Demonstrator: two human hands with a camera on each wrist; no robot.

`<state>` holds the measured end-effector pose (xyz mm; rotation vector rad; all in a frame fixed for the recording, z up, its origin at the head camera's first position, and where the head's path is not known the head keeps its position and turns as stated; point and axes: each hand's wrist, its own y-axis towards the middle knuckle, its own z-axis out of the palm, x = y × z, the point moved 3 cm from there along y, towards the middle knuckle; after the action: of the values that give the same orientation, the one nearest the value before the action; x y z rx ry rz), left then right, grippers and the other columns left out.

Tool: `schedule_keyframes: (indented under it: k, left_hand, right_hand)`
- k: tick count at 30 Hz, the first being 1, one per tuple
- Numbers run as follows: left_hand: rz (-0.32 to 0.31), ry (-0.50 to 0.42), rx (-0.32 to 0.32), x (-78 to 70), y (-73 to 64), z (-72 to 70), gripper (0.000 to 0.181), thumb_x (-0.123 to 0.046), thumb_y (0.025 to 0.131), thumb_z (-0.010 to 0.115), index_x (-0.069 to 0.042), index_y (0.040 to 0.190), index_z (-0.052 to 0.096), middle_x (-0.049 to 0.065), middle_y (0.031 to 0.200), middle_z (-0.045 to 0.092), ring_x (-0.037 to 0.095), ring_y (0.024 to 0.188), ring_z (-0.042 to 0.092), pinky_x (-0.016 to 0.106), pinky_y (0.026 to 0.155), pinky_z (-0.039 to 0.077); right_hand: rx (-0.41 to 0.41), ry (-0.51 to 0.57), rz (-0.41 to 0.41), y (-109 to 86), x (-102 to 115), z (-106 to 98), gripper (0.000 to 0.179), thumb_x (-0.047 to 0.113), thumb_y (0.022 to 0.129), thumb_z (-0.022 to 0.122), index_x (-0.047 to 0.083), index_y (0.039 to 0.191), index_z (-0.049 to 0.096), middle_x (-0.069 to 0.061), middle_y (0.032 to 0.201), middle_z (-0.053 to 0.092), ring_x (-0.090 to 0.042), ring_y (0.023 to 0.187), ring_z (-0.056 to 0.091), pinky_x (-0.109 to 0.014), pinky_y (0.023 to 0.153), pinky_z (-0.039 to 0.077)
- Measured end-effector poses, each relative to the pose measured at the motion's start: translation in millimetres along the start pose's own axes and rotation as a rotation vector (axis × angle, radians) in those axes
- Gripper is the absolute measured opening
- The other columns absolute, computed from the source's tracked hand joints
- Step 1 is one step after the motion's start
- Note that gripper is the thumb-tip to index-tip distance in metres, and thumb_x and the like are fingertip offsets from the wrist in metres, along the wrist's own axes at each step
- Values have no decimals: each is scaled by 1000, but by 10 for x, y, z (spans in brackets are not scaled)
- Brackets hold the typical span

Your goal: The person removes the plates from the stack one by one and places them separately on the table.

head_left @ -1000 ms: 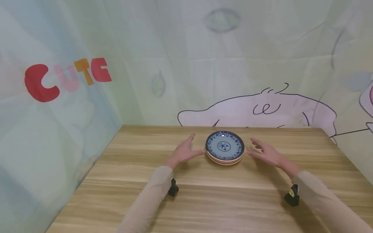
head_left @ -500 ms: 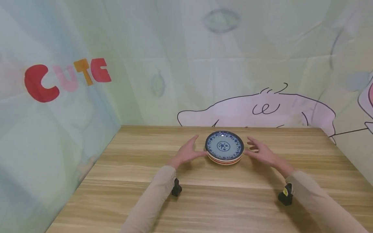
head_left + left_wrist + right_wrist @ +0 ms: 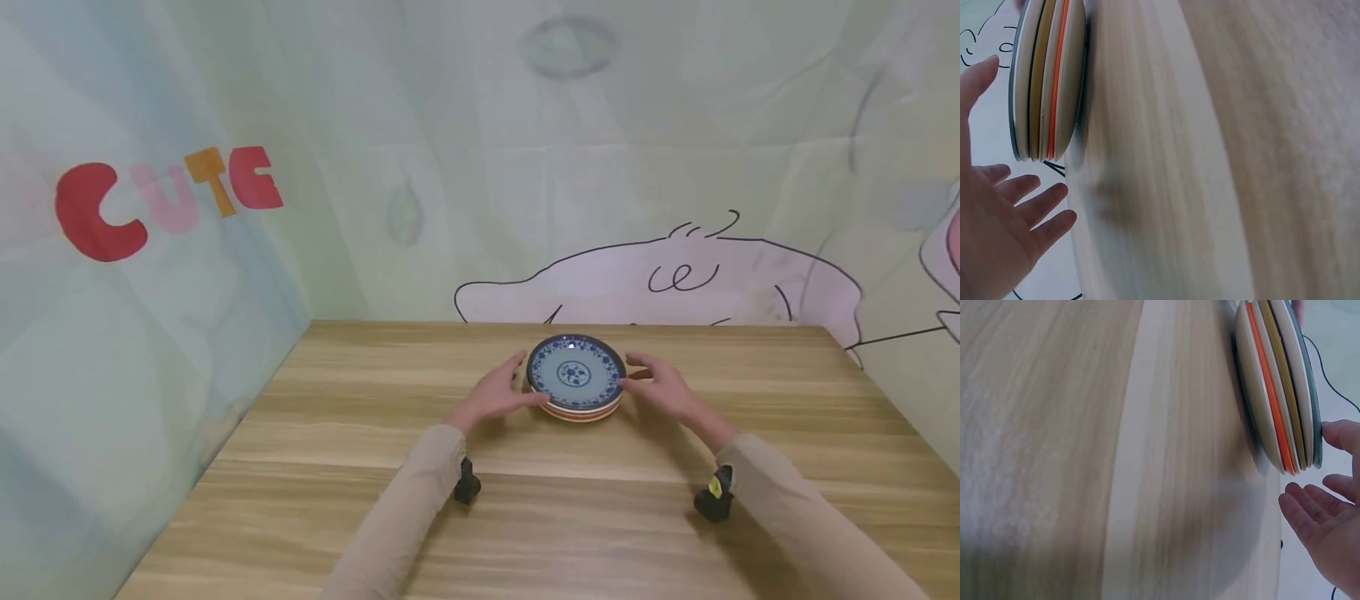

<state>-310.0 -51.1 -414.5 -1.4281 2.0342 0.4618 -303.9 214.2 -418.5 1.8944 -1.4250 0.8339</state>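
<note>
A stack of several plates sits on the wooden table, topped by a blue-and-white patterned plate (image 3: 574, 373). In both wrist views the stack shows edge-on, with an orange-rimmed plate (image 3: 1056, 94) low in it. At the left of the stack is my left hand (image 3: 497, 395), its thumb along the front-left rim and its fingers spread with nothing in them. My right hand (image 3: 664, 390) is on the opposite side, thumb at the top plate's right rim. In the right wrist view its other fingers (image 3: 1307, 509) lie loosely bent below the stack's edge, apart from it.
The wood-grain table (image 3: 570, 517) reaches to a back edge just behind the plates. A printed curtain (image 3: 480, 167) with a cartoon outline hangs behind it, and another with coloured letters (image 3: 105, 212) hangs at the left. Each wrist carries a small black camera (image 3: 467, 482).
Both hands have moved inward from either side to the rim of the plate stack. The thumbs now lie at the top plate's edge. The stack has stayed in place.
</note>
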Motion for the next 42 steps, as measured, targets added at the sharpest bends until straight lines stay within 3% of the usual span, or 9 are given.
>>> schedule_keyframes:
  k: [4, 10, 17, 23, 42]
  left_hand:
    - [5, -14, 13, -18, -6, 12, 92, -51, 76, 65, -11, 145, 19, 11, 145, 30, 28, 128, 36, 45, 105, 30]
    - [27, -23, 24, -46, 13, 38, 91, -50, 77, 65, -11, 145, 20, 12, 144, 33, 29, 129, 35, 45, 105, 30]
    - [25, -11, 16, -22, 54, 96, 94, -51, 74, 67, -12, 145, 19, 11, 144, 32, 27, 130, 33, 42, 105, 30]
    - [9, -21, 14, -1, 59, 115, 97, -52, 74, 67, -10, 145, 17, 13, 144, 32, 28, 130, 34, 43, 105, 31]
    - [0, -84, 7, 11, 76, 101, 93, -46, 71, 72, -13, 144, 24, 11, 140, 39, 28, 125, 40, 42, 102, 35]
  right_hand:
    - [-5, -15, 1, 20, 22, 13, 58, 15, 86, 60, -14, 130, 36, -33, 130, 40, -43, 108, 51, -49, 91, 45]
    - [-24, -45, -9, 61, 36, 44, 49, 11, 84, 62, -14, 122, 46, -30, 118, 53, -39, 101, 56, -44, 85, 49]
    - [-53, -73, 37, 68, 72, 67, 45, 9, 82, 62, -13, 119, 50, -28, 110, 58, -37, 99, 57, -41, 81, 51]
    - [-58, -36, 90, 65, 96, 86, 46, 8, 82, 62, -13, 121, 48, -29, 112, 57, -37, 100, 56, -40, 83, 51]
    - [-75, 31, 107, 48, 48, 70, 49, 8, 82, 60, -11, 124, 45, -29, 118, 53, -38, 105, 54, -43, 87, 48]
